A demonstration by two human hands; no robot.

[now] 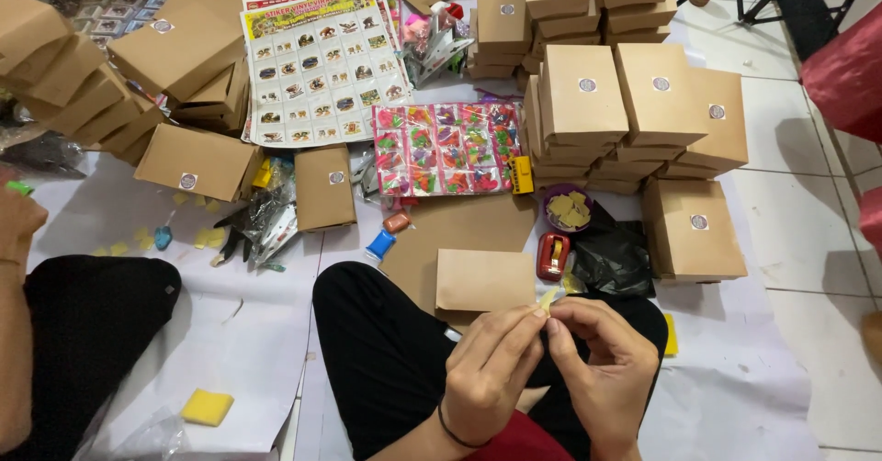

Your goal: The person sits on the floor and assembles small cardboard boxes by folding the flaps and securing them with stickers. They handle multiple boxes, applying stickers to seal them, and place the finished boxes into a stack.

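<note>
Both hands meet low centre over the lap. Left hand and right hand pinch one small yellow sticker between thumb and fingertips; it pokes up at 12 o'clock from where the fingertips touch. Both hands equally near, fingers closed on it. Flat brown envelope lies just past the hands at 11 o'clock, long axis running 9 to 3. Red tape dispenser at 12, just beside it. Stacked brown boxes farther off at 1. Another person's arm at 9.
</note>
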